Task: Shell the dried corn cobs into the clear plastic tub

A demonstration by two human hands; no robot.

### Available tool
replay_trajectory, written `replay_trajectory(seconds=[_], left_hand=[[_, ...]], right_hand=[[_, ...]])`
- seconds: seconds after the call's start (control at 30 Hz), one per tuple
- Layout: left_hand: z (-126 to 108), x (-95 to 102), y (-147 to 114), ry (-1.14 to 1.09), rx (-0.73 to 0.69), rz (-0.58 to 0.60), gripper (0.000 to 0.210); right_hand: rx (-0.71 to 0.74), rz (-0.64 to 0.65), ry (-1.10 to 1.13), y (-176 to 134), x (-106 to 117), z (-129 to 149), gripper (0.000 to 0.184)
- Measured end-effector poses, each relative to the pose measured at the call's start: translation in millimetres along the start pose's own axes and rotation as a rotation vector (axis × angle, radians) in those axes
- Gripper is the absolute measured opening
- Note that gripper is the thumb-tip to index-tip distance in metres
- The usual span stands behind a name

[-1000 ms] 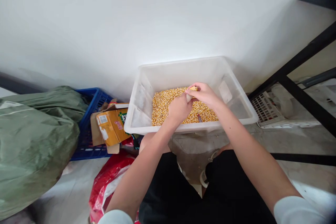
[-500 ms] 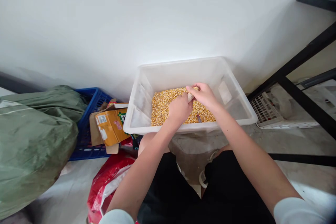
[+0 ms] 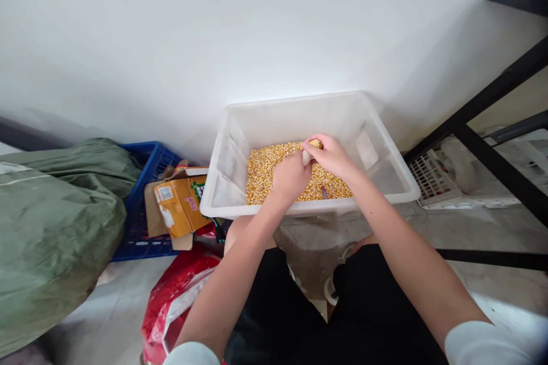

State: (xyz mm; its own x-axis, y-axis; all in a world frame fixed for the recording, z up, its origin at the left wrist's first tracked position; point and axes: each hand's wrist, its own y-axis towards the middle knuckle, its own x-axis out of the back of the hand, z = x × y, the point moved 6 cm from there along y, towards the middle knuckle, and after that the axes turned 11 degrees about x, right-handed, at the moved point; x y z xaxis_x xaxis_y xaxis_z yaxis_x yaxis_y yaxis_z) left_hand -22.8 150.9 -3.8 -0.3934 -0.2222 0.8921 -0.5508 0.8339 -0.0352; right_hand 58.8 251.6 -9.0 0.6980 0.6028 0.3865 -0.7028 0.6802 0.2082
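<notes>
Both my hands are closed around one corn cob [image 3: 306, 158], held over a translucent plastic bin [image 3: 240, 210]. My left hand [image 3: 293, 173] grips the cob's near end, where it looks pale and stripped. Around its far end, where yellow kernels still show, my right hand [image 3: 330, 156] is wrapped, thumb lying along the cob. Loose corn kernels [image 3: 263, 177] cover the bin's floor beneath my hands. A slim dark tool with a reddish tip [image 3: 324, 192] lies on the kernels near the front wall; its kind I cannot make out.
To the left stand a blue plastic crate [image 3: 148, 248], a torn orange carton [image 3: 182, 205] and a large green cloth bundle [image 3: 64, 239]. A red bag [image 3: 165, 302] lies by my left leg. On the right are a black metal frame [image 3: 492, 168] and a white basket [image 3: 432, 177].
My hands have shifted very slightly on the cob, and more of its yellow far end shows above my right hand. The bin and its surroundings stay in place.
</notes>
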Motion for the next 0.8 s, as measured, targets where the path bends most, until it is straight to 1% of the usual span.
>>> replay_trajectory(seconds=[0.07,0.13,0.2,0.27,0.37,0.43,0.5,0.57,0.63,0.73,0.8], left_hand=[[-1.5,0.0,-0.7,0.019,0.007,0.0,0.033],[-0.8,-0.2,-0.4,0.017,0.015,0.001,0.031],[1.3,-0.5,0.5,0.005,0.019,0.0,0.03],[3.6,-1.1,1.6,-0.024,0.018,0.005,0.031],[6.2,-1.7,3.1,-0.105,0.012,0.022,0.029],[6.8,-0.9,4.3,-0.188,0.005,0.027,0.025],[6.9,0.7,6.0,-0.29,-0.006,0.026,0.021],[8.4,0.7,8.4,-0.411,0.008,0.051,0.018],[13.9,-1.3,11.5,-0.548,0.093,0.086,0.021],[22.7,-5.3,13.8,-0.751,0.233,0.134,0.03],[23.4,-6.3,13.7,-0.812,0.24,0.165,0.03]], right_hand=[[0.013,0.007,-0.096,0.0,-1.7,2.5,0.028],[0.015,0.037,-0.154,-0.9,-2.8,3.5,0.031],[-0.005,0.052,-0.136,-2.1,-2.1,1.9,0.038],[-0.043,0.068,0.012,-3.0,-2.3,-1.1,0.046],[-0.127,0.102,0.36,-4.3,-5.9,-3.3,0.057],[-0.165,0.106,0.5,-4.6,-6.8,-1.6,0.053],[-0.146,0.087,0.502,-3.7,-4.4,2.4,0.04],[-0.094,0.073,0.454,-2.8,-1.4,8.1,0.032],[-0.078,0.074,0.446,-3.0,-0.1,11.9,0.029],[-0.096,0.08,0.472,-3.5,0.3,12.2,0.025],[-0.073,0.097,0.456,-2.7,-0.5,10.5,0.021]])
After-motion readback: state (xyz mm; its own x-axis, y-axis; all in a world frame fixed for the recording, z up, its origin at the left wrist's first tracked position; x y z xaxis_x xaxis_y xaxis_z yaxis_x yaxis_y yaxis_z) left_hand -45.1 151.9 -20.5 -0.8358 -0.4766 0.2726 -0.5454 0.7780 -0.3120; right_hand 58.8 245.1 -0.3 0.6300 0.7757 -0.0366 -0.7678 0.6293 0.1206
